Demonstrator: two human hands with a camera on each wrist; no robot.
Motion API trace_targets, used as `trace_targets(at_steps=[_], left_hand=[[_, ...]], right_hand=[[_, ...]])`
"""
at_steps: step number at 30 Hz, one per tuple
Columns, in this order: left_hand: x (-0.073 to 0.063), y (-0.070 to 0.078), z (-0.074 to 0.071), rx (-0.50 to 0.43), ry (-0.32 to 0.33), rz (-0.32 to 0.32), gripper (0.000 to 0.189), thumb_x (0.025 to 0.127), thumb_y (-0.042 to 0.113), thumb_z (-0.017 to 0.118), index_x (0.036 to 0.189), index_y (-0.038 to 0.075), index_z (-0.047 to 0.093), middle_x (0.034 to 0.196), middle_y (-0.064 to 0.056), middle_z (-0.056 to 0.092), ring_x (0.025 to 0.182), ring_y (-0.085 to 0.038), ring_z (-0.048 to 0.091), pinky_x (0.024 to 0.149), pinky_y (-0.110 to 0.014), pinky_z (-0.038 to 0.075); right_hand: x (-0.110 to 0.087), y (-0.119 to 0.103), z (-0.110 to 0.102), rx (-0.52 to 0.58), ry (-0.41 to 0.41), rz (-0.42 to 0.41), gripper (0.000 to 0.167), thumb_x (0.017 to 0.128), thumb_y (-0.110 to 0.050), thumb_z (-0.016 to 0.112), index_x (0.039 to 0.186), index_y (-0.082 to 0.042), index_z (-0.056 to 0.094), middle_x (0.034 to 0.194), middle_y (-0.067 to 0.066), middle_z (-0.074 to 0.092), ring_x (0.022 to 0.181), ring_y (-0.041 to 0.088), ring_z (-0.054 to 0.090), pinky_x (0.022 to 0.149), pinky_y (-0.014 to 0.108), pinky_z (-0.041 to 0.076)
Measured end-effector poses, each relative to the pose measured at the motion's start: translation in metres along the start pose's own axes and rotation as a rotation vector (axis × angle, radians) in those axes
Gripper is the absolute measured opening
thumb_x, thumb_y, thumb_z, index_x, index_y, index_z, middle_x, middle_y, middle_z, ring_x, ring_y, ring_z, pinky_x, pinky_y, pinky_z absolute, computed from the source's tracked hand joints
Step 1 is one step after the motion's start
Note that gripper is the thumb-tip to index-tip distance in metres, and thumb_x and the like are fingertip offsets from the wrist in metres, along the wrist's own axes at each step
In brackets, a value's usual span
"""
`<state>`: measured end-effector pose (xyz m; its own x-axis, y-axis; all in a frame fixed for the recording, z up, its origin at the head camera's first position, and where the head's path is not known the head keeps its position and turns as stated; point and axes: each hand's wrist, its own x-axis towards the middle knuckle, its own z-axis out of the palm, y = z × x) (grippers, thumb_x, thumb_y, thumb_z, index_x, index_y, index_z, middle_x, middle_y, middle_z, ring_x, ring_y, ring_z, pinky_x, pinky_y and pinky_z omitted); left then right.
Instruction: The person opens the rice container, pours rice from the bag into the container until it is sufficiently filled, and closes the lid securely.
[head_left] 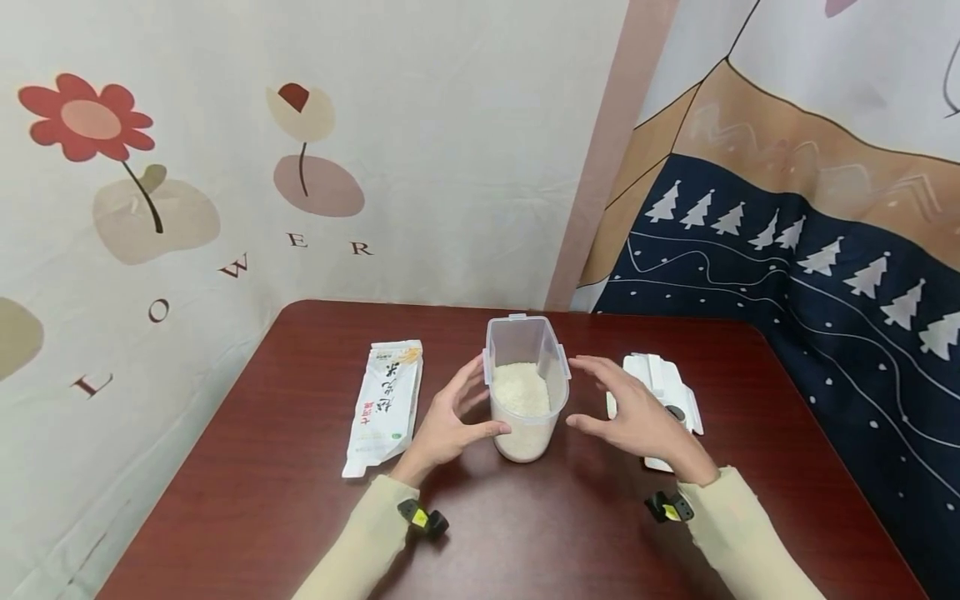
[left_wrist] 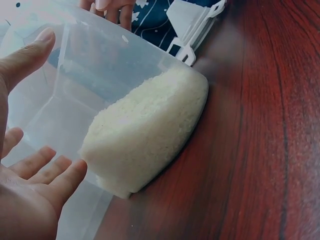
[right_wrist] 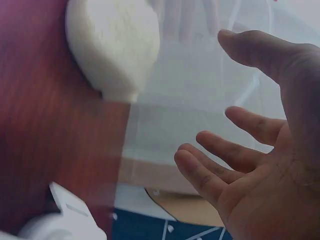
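A clear plastic storage container (head_left: pixel 512 340) stands uncovered on the table, with white rice (head_left: pixel 521 390) filling its lower part. My left hand (head_left: pixel 448 425) is at the container's left side, its fingers spread and its thumb in front of the wall. On the other side my right hand (head_left: pixel 637 410) is held a little away from the container, fingers loosely extended and nothing in its grasp. In the left wrist view the rice (left_wrist: pixel 145 125) shows through the see-through wall. Behind the right hand lies a white lid (head_left: pixel 663 377) with side flaps, partly covered by that hand.
A white printed bag (head_left: pixel 386 400) lies flat to the left of the container. The dark red wooden table (head_left: pixel 247 492) reaches back to a patterned curtain (head_left: pixel 465 167). Each wrist wears a small black device (head_left: pixel 423 518) on a strap.
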<state>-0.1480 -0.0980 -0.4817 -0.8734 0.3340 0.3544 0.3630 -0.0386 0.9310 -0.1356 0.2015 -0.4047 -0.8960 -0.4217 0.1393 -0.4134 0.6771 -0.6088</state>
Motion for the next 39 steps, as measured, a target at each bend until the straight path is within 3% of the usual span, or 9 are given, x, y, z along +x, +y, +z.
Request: trace_targets(at_steps=[8, 14, 21, 30, 39], left_hand=[[0.000, 0.001, 0.001, -0.005, -0.006, -0.015, 0.103, 0.076, 0.002, 0.089, 0.161, 0.017, 0.032, 0.162, -0.023, 0.038, 0.148, -0.041, 0.040, 0.116, -0.041, 0.046], [0.002, 0.001, 0.002, -0.003, -0.010, -0.016, 0.103, 0.076, 0.001, 0.089, 0.161, 0.019, 0.032, 0.163, -0.021, 0.036, 0.149, -0.040, 0.040, 0.116, -0.041, 0.045], [0.003, 0.002, 0.002, 0.003, -0.015, -0.005, 0.102, 0.077, 0.003, 0.089, 0.161, 0.016, 0.031, 0.163, -0.023, 0.035, 0.149, -0.042, 0.038, 0.116, -0.044, 0.045], [0.001, 0.002, 0.001, -0.010, -0.003, -0.037, 0.105, 0.075, 0.000, 0.090, 0.160, 0.022, 0.032, 0.164, -0.019, 0.035, 0.149, -0.037, 0.040, 0.115, -0.035, 0.046], [0.000, 0.001, -0.002, -0.015, 0.002, -0.020, 0.104, 0.075, 0.002, 0.090, 0.160, 0.019, 0.033, 0.164, -0.020, 0.035, 0.148, -0.039, 0.040, 0.115, -0.039, 0.046]], right_hand=[[0.001, 0.019, -0.030, -0.138, -0.040, 0.073, 0.076, 0.089, -0.037, 0.080, 0.154, -0.017, 0.045, 0.159, 0.014, 0.043, 0.142, 0.039, 0.044, 0.110, 0.069, 0.042], [0.003, 0.035, -0.051, -0.167, -0.056, 0.112, 0.071, 0.090, -0.029, 0.078, 0.152, -0.011, 0.047, 0.156, 0.018, 0.045, 0.135, 0.042, 0.050, 0.107, 0.067, 0.047], [0.006, 0.055, -0.067, -0.219, -0.073, 0.137, 0.070, 0.091, -0.031, 0.078, 0.150, -0.006, 0.047, 0.151, 0.025, 0.049, 0.128, 0.047, 0.055, 0.102, 0.065, 0.050], [0.015, 0.085, -0.072, -0.266, -0.107, 0.194, 0.073, 0.091, -0.027, 0.077, 0.149, 0.003, 0.046, 0.149, 0.031, 0.049, 0.125, 0.050, 0.059, 0.101, 0.061, 0.053], [0.023, 0.106, -0.069, -0.234, -0.121, 0.329, 0.078, 0.091, -0.030, 0.077, 0.149, 0.008, 0.042, 0.135, 0.036, 0.057, 0.111, 0.046, 0.063, 0.091, 0.053, 0.060]])
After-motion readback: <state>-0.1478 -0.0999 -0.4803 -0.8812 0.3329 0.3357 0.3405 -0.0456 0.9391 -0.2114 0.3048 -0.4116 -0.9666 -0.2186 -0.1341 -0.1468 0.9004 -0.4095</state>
